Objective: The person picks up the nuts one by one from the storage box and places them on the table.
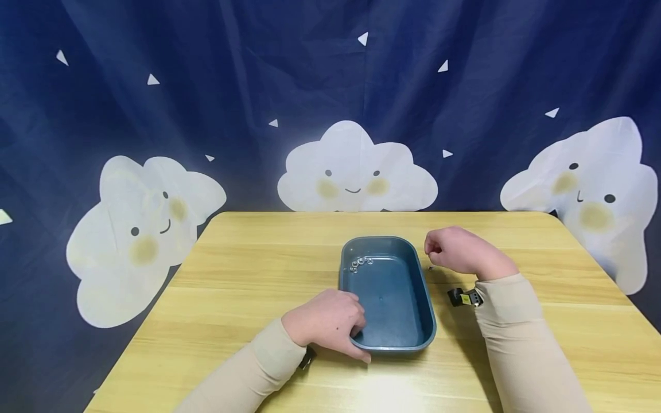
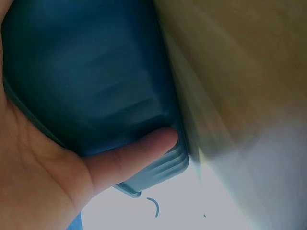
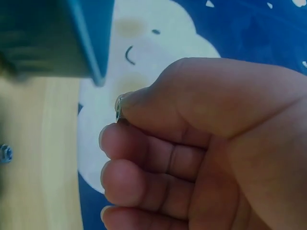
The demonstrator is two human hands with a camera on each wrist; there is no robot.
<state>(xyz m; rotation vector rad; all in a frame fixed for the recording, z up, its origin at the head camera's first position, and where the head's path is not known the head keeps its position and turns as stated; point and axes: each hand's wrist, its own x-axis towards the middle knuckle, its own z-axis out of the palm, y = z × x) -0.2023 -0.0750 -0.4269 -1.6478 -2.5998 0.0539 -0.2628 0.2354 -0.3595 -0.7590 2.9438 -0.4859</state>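
Note:
A blue rectangular plastic tray [image 1: 382,321] sits on the wooden table. My left hand [image 1: 327,321] grips its near left corner, fingers over the rim; in the left wrist view the thumb [image 2: 132,160] lies along the outer wall. Just past the tray's right side, my right hand [image 1: 459,249] is raised above the table. In the right wrist view, its thumb and forefinger pinch a small metal nut [image 3: 119,109], mostly hidden by the thumb. Another metal nut [image 3: 5,153] lies on the table below that hand. Several small shiny metal nuts [image 1: 361,261] are gathered at the tray's far left.
Around the tray spreads the light wooden table [image 1: 258,258]. Behind its far edge hangs a dark blue curtain [image 1: 320,69] printed with white clouds. A small black camera [image 1: 457,296] is strapped at the right wrist, beside the tray's right wall.

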